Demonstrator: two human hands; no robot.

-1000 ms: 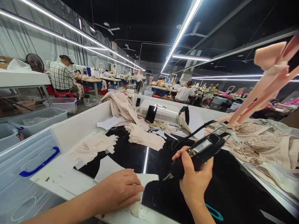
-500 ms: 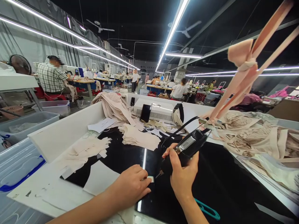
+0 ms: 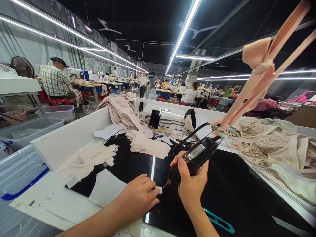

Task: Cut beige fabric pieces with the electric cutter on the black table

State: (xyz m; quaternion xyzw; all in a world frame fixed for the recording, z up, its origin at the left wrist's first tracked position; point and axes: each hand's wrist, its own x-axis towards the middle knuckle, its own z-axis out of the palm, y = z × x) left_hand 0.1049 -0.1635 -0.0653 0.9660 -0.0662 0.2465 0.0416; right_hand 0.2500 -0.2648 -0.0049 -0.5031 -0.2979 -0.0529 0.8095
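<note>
My right hand (image 3: 191, 181) is wrapped round a black corded hand tool (image 3: 201, 153) with a silver plate on its side. Its thin pointed tip (image 3: 166, 185) is directed down and left. Knotted pink fabric straps (image 3: 256, 80) run upward from the tool's rear end. My left hand (image 3: 139, 199) is closed, fingertips pressing a small white piece (image 3: 160, 189) on the glossy black surface (image 3: 229, 191). The tip is right by the edge of that piece; whether they touch I cannot tell. Part of the piece is hidden under my fingers.
Stacked beige fabric pieces (image 3: 148, 144) and paper patterns (image 3: 106, 186) lie to the left and behind. A phone (image 3: 155, 118) leans on a white machine (image 3: 170, 116). Beige garments (image 3: 274, 141) are heaped at right, a teal tool (image 3: 219, 221) near the front. Several people sit farther off.
The tool's tip and my right hand have shifted slightly left, closer to the white piece. My left hand stays nearly in place. A person in the background has walked nearer.
</note>
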